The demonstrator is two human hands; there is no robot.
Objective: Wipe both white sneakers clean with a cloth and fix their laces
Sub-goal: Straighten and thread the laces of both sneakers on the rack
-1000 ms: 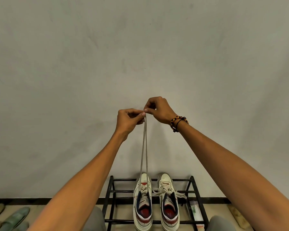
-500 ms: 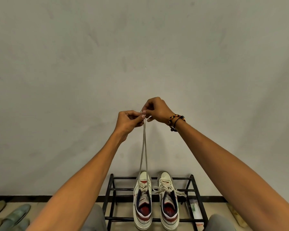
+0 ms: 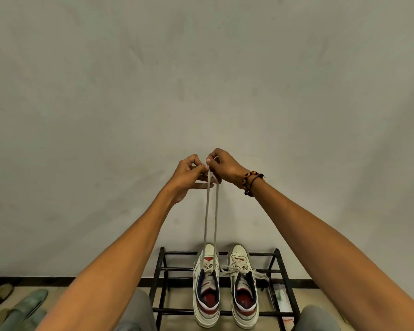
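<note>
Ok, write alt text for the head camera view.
Both hands, left hand and right hand, pinch the two lace ends of the left sneaker, pulled up taut before a bare wall. It sits beside the right sneaker, whose laces are tied, on a black metal rack.

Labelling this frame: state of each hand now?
Left hand: fingers pinching the lace ends of the left sneaker.
Right hand: fingers also pinching the lace ends.

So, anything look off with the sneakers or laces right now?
Nothing damaged. The left sneaker has its laces pulled taut, pinched by the left hand and right hand. The right sneaker has its loose laces splaying sideways.
</note>
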